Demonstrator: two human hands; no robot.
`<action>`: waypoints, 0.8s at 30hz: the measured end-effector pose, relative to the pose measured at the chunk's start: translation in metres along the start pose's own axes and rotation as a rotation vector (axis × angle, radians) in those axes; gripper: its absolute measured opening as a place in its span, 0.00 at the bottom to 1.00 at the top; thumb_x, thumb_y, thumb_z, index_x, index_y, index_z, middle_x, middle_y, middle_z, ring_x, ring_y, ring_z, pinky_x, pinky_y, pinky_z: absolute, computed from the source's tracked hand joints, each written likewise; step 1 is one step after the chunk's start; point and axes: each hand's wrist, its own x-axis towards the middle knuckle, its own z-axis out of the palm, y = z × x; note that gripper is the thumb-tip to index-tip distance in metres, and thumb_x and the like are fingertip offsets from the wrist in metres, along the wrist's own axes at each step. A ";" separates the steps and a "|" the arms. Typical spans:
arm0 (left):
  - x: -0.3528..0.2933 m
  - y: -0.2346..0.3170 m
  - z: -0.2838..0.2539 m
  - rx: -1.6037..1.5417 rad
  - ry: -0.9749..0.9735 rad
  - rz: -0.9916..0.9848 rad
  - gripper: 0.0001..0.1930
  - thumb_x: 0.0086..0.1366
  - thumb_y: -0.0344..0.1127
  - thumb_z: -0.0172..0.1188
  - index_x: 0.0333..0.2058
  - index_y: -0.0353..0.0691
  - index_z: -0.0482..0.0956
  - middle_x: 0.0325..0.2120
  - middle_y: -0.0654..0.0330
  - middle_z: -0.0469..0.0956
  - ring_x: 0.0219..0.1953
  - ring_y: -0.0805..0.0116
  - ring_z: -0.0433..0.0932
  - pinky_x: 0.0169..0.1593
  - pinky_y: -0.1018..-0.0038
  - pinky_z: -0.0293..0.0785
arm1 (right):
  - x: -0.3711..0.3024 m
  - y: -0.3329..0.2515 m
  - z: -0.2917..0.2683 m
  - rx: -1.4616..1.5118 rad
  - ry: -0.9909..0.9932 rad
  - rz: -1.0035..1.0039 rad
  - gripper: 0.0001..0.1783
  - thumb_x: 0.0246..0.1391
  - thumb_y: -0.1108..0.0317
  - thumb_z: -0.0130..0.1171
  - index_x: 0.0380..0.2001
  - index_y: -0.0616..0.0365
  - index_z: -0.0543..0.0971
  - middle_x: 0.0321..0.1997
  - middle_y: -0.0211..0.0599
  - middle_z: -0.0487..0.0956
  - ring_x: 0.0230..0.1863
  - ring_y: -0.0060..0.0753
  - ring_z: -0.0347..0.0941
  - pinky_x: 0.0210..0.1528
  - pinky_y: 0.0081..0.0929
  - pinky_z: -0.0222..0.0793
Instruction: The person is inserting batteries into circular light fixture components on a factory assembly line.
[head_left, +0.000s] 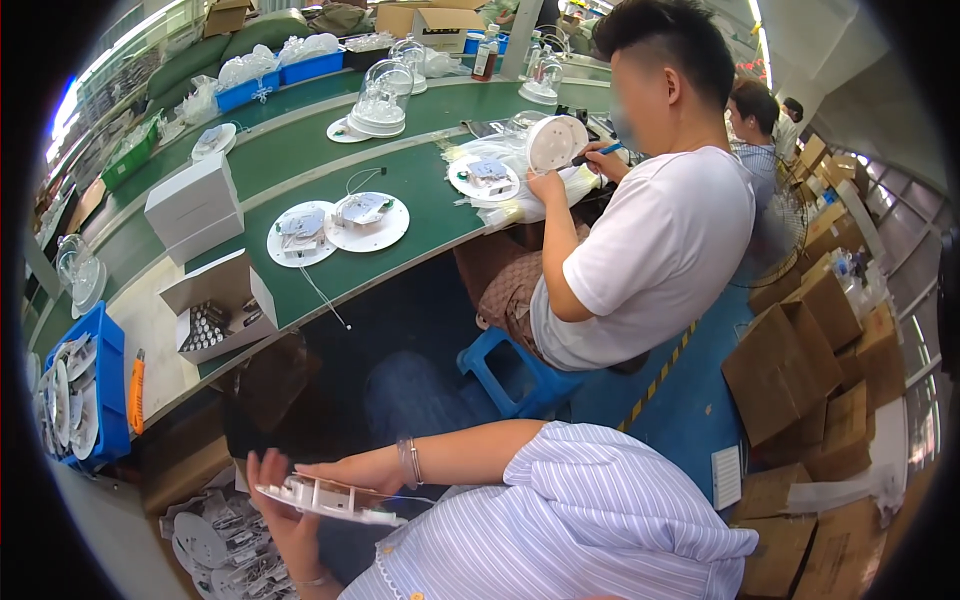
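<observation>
Low at the left, a white round plate assembly (330,498) is tilted nearly edge-on, with white posts and a thin wire at its right end. My left hand (283,515) grips its left end from beneath, fingers coming up around the rim. Over the top side lies my right hand (350,472), a bracelet at its wrist; its fingers are closed on the plate and partly hidden. Below my hands, a pile of similar white plates with boards (225,550) fills a box.
Along the green bench (330,272) lie two plates with circuit boards (368,220), an open white box of small cylinders (222,320), a blue bin of plates (112,385) and an orange cutter (137,390). A co-worker (650,230) holds a white disc and pen beside a blue stool (510,370).
</observation>
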 end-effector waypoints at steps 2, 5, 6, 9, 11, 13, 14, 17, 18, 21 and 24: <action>0.000 -0.017 -0.029 -0.118 -0.117 -0.239 0.30 0.44 0.34 0.62 0.47 0.35 0.61 0.43 0.52 0.68 0.44 0.63 0.68 0.49 0.71 0.61 | -0.003 0.003 0.010 0.253 -0.036 0.080 0.30 0.47 0.36 0.36 0.35 0.49 0.72 0.24 0.32 0.72 0.19 0.22 0.69 0.18 0.13 0.64; -0.006 -0.038 -0.043 -0.185 -0.051 -0.295 0.24 0.45 0.35 0.63 0.41 0.35 0.66 0.35 0.57 0.73 0.39 0.68 0.71 0.44 0.74 0.65 | -0.002 0.015 0.007 0.309 -0.091 0.045 0.30 0.48 0.39 0.38 0.45 0.51 0.64 0.26 0.36 0.72 0.26 0.31 0.73 0.20 0.20 0.70; -0.007 -0.043 -0.046 -0.273 -0.017 -0.292 0.22 0.46 0.35 0.63 0.40 0.35 0.66 0.34 0.58 0.73 0.38 0.69 0.71 0.43 0.74 0.67 | -0.003 0.016 0.008 0.294 -0.095 0.026 0.31 0.49 0.42 0.40 0.51 0.50 0.58 0.29 0.39 0.73 0.28 0.34 0.74 0.19 0.21 0.71; -0.007 -0.048 -0.056 -0.341 0.132 -0.217 0.18 0.53 0.31 0.56 0.43 0.35 0.63 0.36 0.58 0.71 0.38 0.68 0.71 0.43 0.73 0.68 | -0.014 0.004 -0.006 0.129 -0.282 0.180 0.33 0.51 0.40 0.33 0.51 0.55 0.56 0.41 0.51 0.72 0.29 0.37 0.75 0.16 0.22 0.71; -0.007 -0.050 -0.071 -0.385 0.215 -0.177 0.18 0.55 0.31 0.53 0.44 0.35 0.62 0.38 0.57 0.70 0.39 0.67 0.71 0.44 0.72 0.68 | -0.023 -0.003 -0.011 -0.053 -0.266 0.199 0.35 0.52 0.41 0.28 0.46 0.63 0.62 0.36 0.52 0.74 0.27 0.33 0.75 0.18 0.19 0.71; -0.007 -0.044 -0.081 -0.369 0.250 -0.187 0.16 0.57 0.33 0.52 0.43 0.35 0.63 0.38 0.57 0.70 0.40 0.66 0.70 0.45 0.71 0.68 | -0.040 -0.009 -0.014 -0.152 -0.275 0.115 0.24 0.56 0.52 0.36 0.41 0.65 0.67 0.31 0.46 0.76 0.20 0.24 0.73 0.16 0.12 0.65; -0.007 -0.039 -0.082 -0.413 0.302 -0.181 0.17 0.57 0.35 0.52 0.43 0.36 0.63 0.38 0.57 0.70 0.40 0.65 0.70 0.45 0.71 0.68 | -0.043 -0.009 -0.017 -0.150 -0.276 0.116 0.24 0.56 0.52 0.36 0.41 0.65 0.67 0.31 0.46 0.76 0.20 0.24 0.73 0.16 0.12 0.65; -0.005 -0.013 -0.071 -0.495 0.287 -0.166 0.21 0.56 0.40 0.54 0.46 0.38 0.63 0.40 0.58 0.69 0.42 0.65 0.69 0.46 0.71 0.67 | -0.052 -0.011 -0.023 -0.256 -0.153 0.019 0.17 0.55 0.59 0.40 0.30 0.62 0.72 0.20 0.30 0.73 0.12 0.14 0.57 0.15 0.12 0.54; -0.005 -0.008 -0.066 -0.575 0.318 -0.173 0.24 0.55 0.40 0.55 0.49 0.39 0.60 0.41 0.59 0.68 0.42 0.66 0.69 0.46 0.72 0.67 | -0.054 -0.012 -0.025 -0.238 -0.096 -0.003 0.16 0.55 0.61 0.41 0.28 0.62 0.72 0.19 0.31 0.73 0.11 0.14 0.57 0.14 0.12 0.53; -0.006 -0.011 -0.074 -0.697 0.236 -0.175 0.28 0.55 0.40 0.54 0.52 0.40 0.56 0.46 0.58 0.65 0.47 0.65 0.66 0.51 0.71 0.62 | -0.061 -0.016 -0.025 -0.235 0.006 -0.055 0.14 0.55 0.62 0.41 0.26 0.61 0.71 0.17 0.30 0.72 0.11 0.14 0.57 0.14 0.13 0.53; -0.015 0.003 -0.077 -0.738 0.182 -0.136 0.29 0.56 0.40 0.52 0.54 0.39 0.53 0.49 0.56 0.62 0.50 0.64 0.63 0.55 0.71 0.58 | -0.055 -0.026 -0.015 -0.396 0.014 -0.204 0.14 0.55 0.61 0.41 0.37 0.61 0.66 0.18 0.30 0.72 0.13 0.13 0.58 0.18 0.10 0.54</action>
